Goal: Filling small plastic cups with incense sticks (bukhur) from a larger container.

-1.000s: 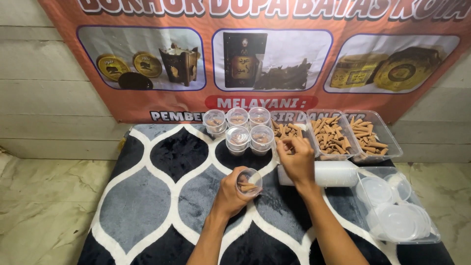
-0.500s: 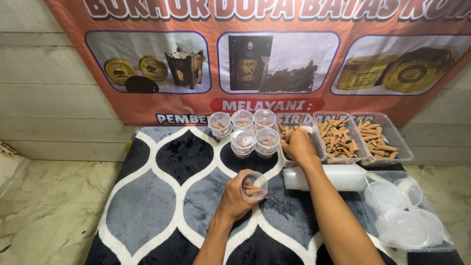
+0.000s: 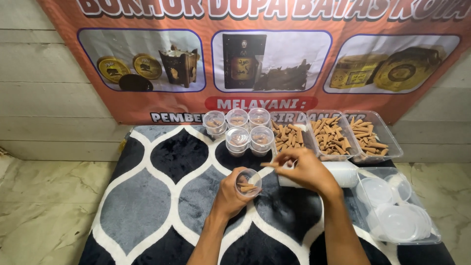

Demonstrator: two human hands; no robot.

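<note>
Fingers of the left hand (image 3: 230, 194) curl in a snug grip around a small clear plastic cup (image 3: 248, 182), tilted toward the right hand, with a few brown incense cones lying inside it. The right hand (image 3: 306, 169) hovers just beside and above the cup, its thumb and forefinger pressed together on a single brown cone (image 3: 268, 164) whose end sticks out to the left, over the cup's rim but apart from it; the other fingers are loosely folded. Both hands work above a plush rug (image 3: 162, 196) patterned in black, grey and white, spread on a pale marble floor (image 3: 44, 211). Behind the hands, five filled and lidded cups (image 3: 238, 130) stand close together in two rows. To their right, three clear trays of loose cones (image 3: 331, 135) sit side by side against the wall. A white roll-like stack (image 3: 343, 172) lies on the rug, partly hidden under the right hand. Further right, a clear tub (image 3: 397, 221) holds round transparent lids. A red banner (image 3: 255, 54) with printed product pictures hangs on the wall behind everything.
</note>
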